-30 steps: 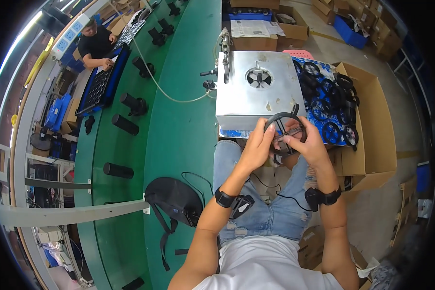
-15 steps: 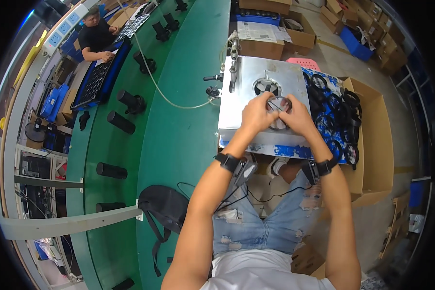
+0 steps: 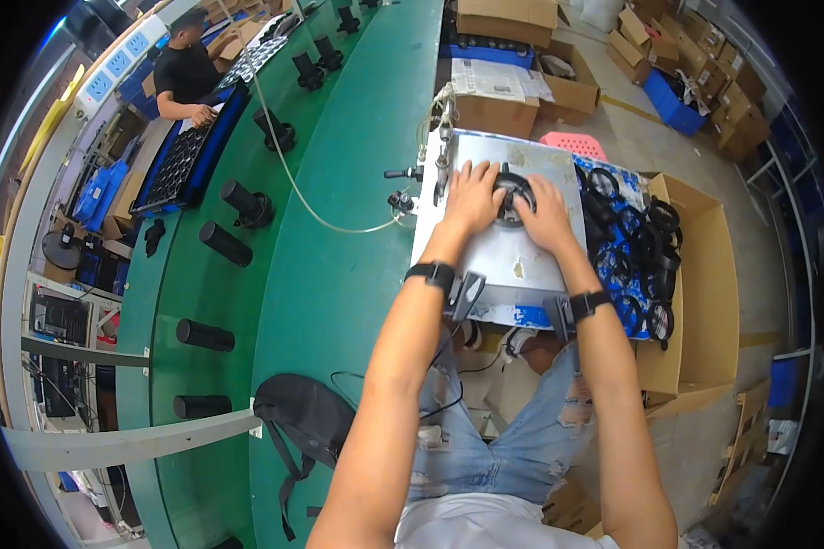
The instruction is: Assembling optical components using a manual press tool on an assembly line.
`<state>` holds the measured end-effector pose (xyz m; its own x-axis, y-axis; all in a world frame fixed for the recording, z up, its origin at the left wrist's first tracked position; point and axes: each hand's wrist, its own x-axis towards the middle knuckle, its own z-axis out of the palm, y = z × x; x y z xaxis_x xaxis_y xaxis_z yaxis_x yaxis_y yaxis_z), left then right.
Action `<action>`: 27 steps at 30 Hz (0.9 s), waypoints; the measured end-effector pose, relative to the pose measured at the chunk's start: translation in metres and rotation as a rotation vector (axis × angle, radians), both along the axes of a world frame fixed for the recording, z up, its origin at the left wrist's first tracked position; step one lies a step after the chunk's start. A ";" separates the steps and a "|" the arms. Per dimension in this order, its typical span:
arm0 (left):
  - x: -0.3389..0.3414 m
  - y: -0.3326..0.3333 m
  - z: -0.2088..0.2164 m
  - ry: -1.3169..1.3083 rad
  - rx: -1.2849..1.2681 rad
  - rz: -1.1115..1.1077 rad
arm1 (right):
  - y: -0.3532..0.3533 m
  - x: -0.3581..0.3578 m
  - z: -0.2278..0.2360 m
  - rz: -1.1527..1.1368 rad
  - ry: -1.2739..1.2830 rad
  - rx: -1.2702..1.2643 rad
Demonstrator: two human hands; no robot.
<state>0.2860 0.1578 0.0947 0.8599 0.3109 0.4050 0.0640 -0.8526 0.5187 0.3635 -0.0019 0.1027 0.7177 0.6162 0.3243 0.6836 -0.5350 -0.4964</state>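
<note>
A round black ring-shaped part [image 3: 515, 189] lies over the round opening on top of a silver metal box [image 3: 485, 265]. My left hand [image 3: 472, 197] rests at its left, fingers spread nearly flat, thumb on the part. On the other side my right hand [image 3: 543, 216] has its fingers stretched along the ring's right edge, with its thumb over the ring. Both hands are open and touching the part, and they hide some of its rim. Valve fittings with a black lever [image 3: 401, 173] are fixed at the box's left side.
Several black rings [image 3: 632, 224] are heaped on a blue, worn surface right of the box. Beyond them stands an open carton [image 3: 705, 274]. At left runs a green bench [image 3: 339, 210] with black cylinders [image 3: 225, 243] and a black backpack [image 3: 304, 416]. A person [image 3: 188, 69] works at the far left.
The ring held up in both hands has gone forward and down onto the box's opening. My fingers have moved from pinching it to stretching out around it. The view has shifted slightly.
</note>
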 end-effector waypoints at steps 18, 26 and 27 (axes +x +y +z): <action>-0.081 0.075 0.046 -0.265 -0.097 0.173 | -0.002 -0.017 0.021 0.049 -0.116 -0.117; -0.006 0.173 -0.027 0.251 -1.044 0.193 | -0.005 -0.020 0.015 0.059 -0.057 -0.152; -0.021 0.198 -0.032 0.305 -0.720 0.139 | 0.007 -0.028 0.020 0.089 -0.072 -0.145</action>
<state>0.2655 0.3558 0.0630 0.8344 0.5195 -0.1840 0.3735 -0.2876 0.8819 0.3355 0.0052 0.1226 0.6362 0.7204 0.2762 0.7626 -0.5329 -0.3668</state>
